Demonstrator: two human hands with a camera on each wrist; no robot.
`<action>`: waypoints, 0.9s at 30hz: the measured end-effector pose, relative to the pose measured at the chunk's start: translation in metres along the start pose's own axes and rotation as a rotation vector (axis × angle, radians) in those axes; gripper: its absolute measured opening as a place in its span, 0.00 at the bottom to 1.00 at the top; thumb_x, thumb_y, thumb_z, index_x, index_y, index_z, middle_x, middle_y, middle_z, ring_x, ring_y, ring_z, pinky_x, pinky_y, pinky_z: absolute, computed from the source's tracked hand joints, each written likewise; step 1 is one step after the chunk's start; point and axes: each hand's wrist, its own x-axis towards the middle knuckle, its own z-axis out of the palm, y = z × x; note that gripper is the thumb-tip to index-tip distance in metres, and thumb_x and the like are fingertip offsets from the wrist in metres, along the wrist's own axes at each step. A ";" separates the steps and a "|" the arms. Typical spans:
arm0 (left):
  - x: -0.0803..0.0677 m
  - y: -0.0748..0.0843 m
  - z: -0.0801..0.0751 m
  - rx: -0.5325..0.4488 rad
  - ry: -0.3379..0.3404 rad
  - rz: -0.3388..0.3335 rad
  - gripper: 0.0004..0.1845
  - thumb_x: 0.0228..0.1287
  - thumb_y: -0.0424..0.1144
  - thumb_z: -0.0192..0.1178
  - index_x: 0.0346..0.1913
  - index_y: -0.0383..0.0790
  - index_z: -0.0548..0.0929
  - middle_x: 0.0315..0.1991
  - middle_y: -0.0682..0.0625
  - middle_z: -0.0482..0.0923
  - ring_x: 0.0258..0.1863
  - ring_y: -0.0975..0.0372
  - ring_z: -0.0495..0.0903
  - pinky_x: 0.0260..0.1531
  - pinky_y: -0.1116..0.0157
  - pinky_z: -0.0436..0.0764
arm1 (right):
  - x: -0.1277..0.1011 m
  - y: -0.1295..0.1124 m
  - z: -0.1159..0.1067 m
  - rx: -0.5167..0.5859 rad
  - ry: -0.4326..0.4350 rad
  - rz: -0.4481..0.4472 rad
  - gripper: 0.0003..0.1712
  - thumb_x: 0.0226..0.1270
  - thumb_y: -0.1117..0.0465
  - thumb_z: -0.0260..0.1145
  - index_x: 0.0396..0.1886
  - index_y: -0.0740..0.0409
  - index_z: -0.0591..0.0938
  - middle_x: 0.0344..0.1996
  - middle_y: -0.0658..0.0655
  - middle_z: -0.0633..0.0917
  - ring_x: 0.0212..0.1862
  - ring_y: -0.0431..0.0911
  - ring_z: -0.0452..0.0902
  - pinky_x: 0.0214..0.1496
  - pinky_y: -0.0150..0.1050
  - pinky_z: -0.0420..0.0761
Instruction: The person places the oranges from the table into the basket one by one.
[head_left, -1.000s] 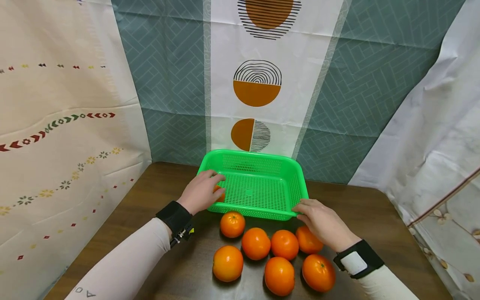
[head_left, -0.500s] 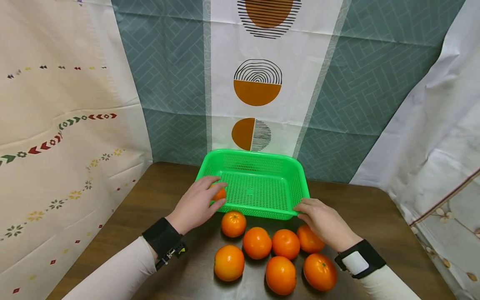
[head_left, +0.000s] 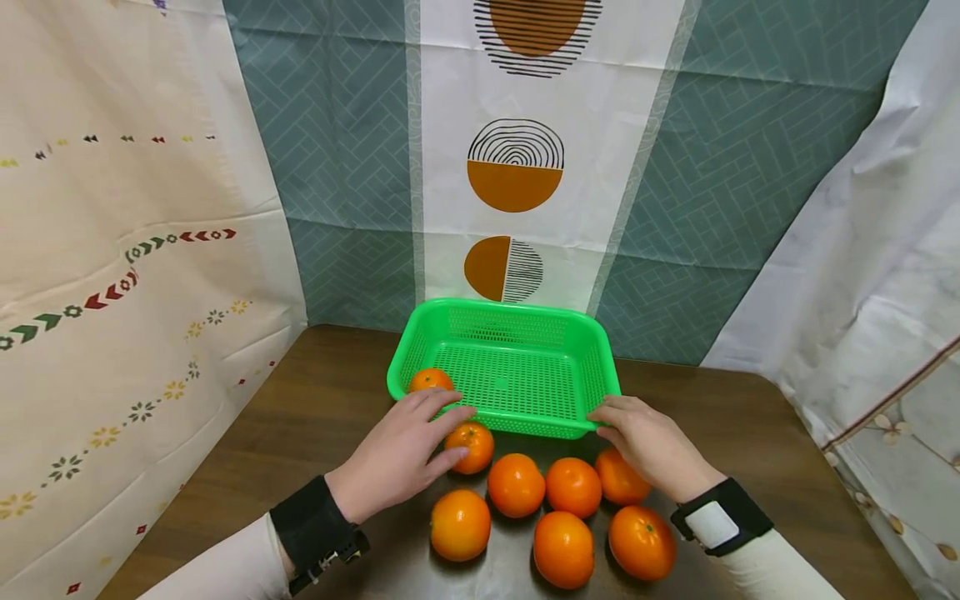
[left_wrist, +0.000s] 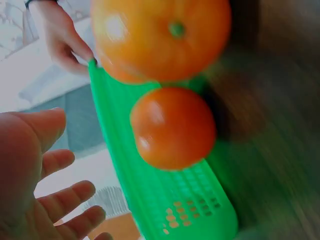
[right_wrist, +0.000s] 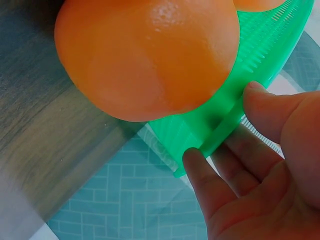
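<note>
right hand [head_left: 648, 446] pinches perforated green plastic basket [head_left: 517, 333] rim; left hand [head_left: 401, 454] spread over round glossy orange [head_left: 471, 446]

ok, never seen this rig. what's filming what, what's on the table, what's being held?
No machine here: a person works bare-handed, wearing three cameras. The wide picture is from the head; the two close-ups are from the wrists. On the brown table stands a green basket with one orange inside; seven oranges lie in front of it. The left hand is open, holding nothing, fingers reaching over the nearest table orange. The right hand pinches the basket's near right corner, as the right wrist view shows.
</note>
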 end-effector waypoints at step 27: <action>-0.021 0.048 -0.013 -0.043 -0.134 0.242 0.34 0.66 0.69 0.56 0.65 0.51 0.79 0.61 0.53 0.73 0.58 0.57 0.72 0.58 0.56 0.74 | 0.000 -0.001 0.001 0.008 0.018 -0.015 0.15 0.60 0.68 0.76 0.46 0.53 0.87 0.44 0.50 0.84 0.51 0.46 0.78 0.51 0.45 0.83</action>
